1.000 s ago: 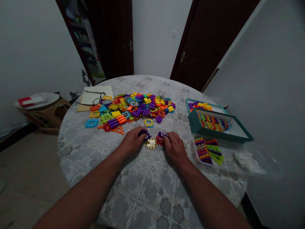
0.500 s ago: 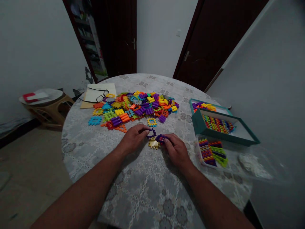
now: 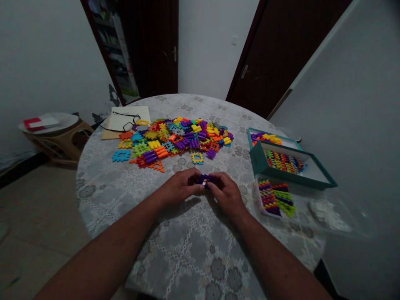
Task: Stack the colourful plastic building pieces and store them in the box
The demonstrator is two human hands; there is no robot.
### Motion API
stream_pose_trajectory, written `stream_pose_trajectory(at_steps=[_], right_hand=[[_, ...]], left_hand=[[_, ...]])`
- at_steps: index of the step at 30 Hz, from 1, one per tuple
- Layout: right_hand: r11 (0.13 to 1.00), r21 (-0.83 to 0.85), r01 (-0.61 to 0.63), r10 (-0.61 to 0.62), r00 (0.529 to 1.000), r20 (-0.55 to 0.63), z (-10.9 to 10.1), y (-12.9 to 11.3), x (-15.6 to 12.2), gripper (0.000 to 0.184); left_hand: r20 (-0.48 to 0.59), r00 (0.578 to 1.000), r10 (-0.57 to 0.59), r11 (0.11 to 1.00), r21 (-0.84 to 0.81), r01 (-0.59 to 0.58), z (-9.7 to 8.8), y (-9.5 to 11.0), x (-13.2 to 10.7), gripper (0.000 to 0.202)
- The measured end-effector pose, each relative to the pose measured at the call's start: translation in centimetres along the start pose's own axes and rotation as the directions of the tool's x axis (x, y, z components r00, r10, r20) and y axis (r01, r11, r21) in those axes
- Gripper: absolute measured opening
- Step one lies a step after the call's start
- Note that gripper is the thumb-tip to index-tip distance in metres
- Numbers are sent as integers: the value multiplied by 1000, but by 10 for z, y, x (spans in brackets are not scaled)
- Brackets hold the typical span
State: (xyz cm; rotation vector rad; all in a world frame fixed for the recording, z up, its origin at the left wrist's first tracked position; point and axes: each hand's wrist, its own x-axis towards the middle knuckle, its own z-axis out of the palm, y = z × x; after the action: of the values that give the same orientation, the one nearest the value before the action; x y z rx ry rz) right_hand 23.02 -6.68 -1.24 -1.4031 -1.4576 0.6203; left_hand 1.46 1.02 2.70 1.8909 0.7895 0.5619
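Purple plastic pieces [image 3: 204,180] sit between 2 hands, at or just above the tabletop [image 3: 181,250]; cannot tell which. Left hand [image 3: 183,185]: thumb and fingers pinch the left side. Right hand [image 3: 226,192]: similar pinch, right side. Fingers hide much; cannot tell if the pieces are joined. Beyond: 1 yellow square frame [image 3: 197,162], then a mixed-colour pile [image 3: 187,137]. To the right: teal box [image 3: 258,160], coloured contents.
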Motion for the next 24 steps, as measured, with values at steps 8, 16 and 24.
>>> stream_pose_trajectory(at_steps=[8, 16, 24], right_hand=[[867, -436, 243, -252, 967, 39, -1, -9, 1, 37], [730, -608, 312, -246, 950, 191, 9, -6, -6, 33], [920, -365, 141, -123, 990, 72, -3, -9, -1, 16]], left_hand=[[-380, 922, -69, 996, 19, 82, -23, -10, 8, 16], [-383, 921, -71, 988, -156, 11, -24, -17, 11, 23], [-172, 983, -70, 986, -160, 43, -22, -7, 7, 18]])
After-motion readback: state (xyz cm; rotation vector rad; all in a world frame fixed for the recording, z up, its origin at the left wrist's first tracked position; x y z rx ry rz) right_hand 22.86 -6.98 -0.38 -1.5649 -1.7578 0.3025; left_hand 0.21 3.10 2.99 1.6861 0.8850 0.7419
